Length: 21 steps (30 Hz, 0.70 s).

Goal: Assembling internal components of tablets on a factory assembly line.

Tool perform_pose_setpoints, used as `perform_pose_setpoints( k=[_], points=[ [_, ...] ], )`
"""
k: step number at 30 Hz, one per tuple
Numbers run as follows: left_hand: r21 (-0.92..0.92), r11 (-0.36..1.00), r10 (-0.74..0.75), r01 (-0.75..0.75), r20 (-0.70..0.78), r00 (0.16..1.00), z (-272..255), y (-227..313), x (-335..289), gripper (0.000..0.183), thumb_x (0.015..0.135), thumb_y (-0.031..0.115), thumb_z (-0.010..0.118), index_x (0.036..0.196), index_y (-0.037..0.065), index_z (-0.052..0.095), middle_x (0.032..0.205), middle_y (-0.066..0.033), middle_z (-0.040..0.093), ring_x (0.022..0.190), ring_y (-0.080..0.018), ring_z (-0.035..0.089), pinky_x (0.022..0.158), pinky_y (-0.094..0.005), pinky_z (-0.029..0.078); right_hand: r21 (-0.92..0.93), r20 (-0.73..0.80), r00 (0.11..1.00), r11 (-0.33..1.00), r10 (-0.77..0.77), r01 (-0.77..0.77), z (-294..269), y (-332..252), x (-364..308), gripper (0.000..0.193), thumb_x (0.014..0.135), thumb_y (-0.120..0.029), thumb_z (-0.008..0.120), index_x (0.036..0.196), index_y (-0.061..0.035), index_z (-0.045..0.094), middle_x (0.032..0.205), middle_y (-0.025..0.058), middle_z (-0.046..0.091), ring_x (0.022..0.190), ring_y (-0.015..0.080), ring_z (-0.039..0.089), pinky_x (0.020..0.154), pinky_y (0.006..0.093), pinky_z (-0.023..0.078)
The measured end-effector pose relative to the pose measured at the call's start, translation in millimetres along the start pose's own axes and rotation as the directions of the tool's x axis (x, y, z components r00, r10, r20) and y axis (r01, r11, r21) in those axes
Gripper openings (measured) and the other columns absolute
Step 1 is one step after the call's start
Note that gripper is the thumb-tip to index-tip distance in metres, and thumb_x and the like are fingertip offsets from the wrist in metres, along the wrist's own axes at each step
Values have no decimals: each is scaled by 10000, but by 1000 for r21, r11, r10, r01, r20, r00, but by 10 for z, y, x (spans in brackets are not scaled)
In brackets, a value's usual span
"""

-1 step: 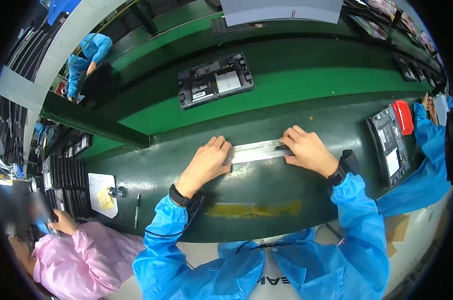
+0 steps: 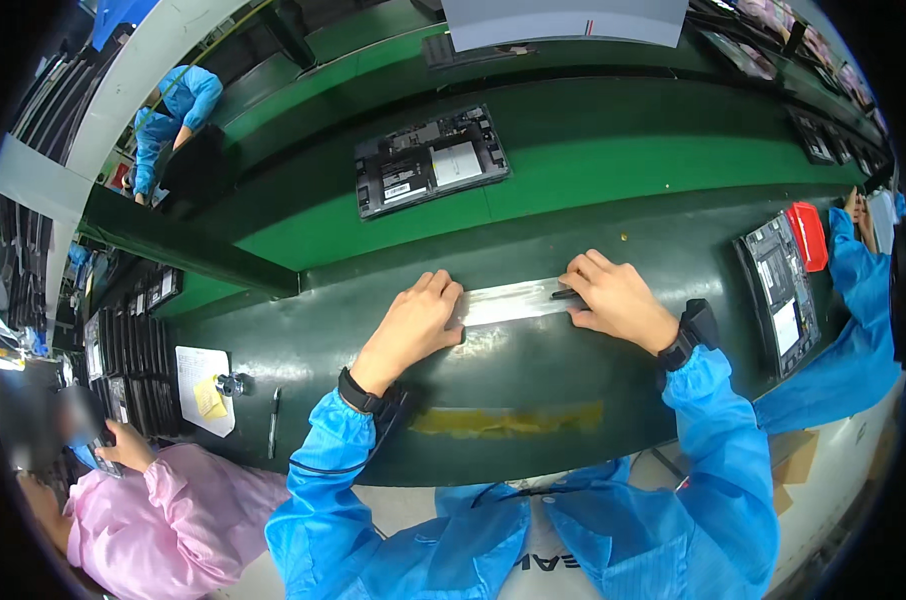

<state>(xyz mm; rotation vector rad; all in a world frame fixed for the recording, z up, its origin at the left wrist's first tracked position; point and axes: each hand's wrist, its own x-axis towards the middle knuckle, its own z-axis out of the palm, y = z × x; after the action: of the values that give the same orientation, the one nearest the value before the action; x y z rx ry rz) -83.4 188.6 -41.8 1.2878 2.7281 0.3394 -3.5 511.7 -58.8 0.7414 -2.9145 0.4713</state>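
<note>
A flat, shiny silver strip (image 2: 513, 303) lies across the dark green worktop in front of me. My left hand (image 2: 418, 318) is closed over its left end, fingers curled at the far edge and thumb at the near edge. At the other end, my right hand (image 2: 618, 303) grips the strip the same way. A small dark, thin piece (image 2: 565, 295) shows by the right fingertips; its kind is unclear. Nearer to me, a yellowish-brown strip of tape (image 2: 508, 419) is stuck along the table.
An opened device with exposed battery (image 2: 433, 162) lies on the green belt beyond. To the right are another opened device (image 2: 781, 290) and a red tray (image 2: 807, 236). Paper (image 2: 195, 395), a pen (image 2: 275, 422) and stacked dark devices (image 2: 138, 365) sit left. Co-workers flank both sides.
</note>
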Motion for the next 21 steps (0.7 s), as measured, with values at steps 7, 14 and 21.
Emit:
perform_pose_setpoints(
  k=[7,14,21],
  points=[
    [21,999,27,-26,-51,998,-17,-173,434,401,765,151,814,1105,-1,665,1061,-140,628,1047,-336,638,896,-440,574,11,-89,995,999,-38,39,-61,437,295,412,720,-167,842,1084,-34,701,1071,72,636,1050,274,630,789,404,593],
    [43,998,42,-40,-53,998,9,-289,681,416,763,145,813,1122,-3,664,1076,-140,625,1065,-336,633,917,-442,566,27,-64,998,999,-29,31,-102,692,432,421,730,-168,839,1100,-25,698,1087,79,641,1071,284,629,820,413,584],
    [-35,996,85,-87,-70,994,-14,-326,831,459,750,148,810,1153,-3,649,1125,-149,615,1105,-363,619,935,-470,555,96,-97,995,995,-18,27,-78,840,455,450,745,-198,818,1138,-16,696,1108,94,638,1102,291,625,832,422,583]
  ],
)
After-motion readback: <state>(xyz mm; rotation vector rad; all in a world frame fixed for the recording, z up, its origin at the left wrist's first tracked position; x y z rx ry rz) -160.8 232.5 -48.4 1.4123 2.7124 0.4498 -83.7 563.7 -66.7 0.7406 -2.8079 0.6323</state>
